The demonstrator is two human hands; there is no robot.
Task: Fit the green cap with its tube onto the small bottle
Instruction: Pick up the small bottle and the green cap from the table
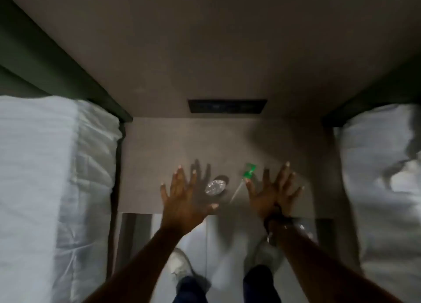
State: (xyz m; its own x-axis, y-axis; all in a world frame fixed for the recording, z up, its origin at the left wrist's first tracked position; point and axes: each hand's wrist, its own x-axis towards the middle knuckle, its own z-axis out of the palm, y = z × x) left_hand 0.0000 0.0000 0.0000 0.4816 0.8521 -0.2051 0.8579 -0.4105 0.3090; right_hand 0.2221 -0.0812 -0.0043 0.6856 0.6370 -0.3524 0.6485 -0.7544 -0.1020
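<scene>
Both hands hover spread and empty over the table (159, 143): left hand (186, 202) beside the small bottle (215, 187), right hand (273, 193) touching or nearly touching the green cap (249, 170), whose tube (236, 192) slants back toward the person between the hands

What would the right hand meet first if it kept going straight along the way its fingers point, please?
Probably nothing: the right hand points across bare tabletop toward the back wall. The green cap with its tube lies just left of that line, though depth is hard to judge.
</scene>
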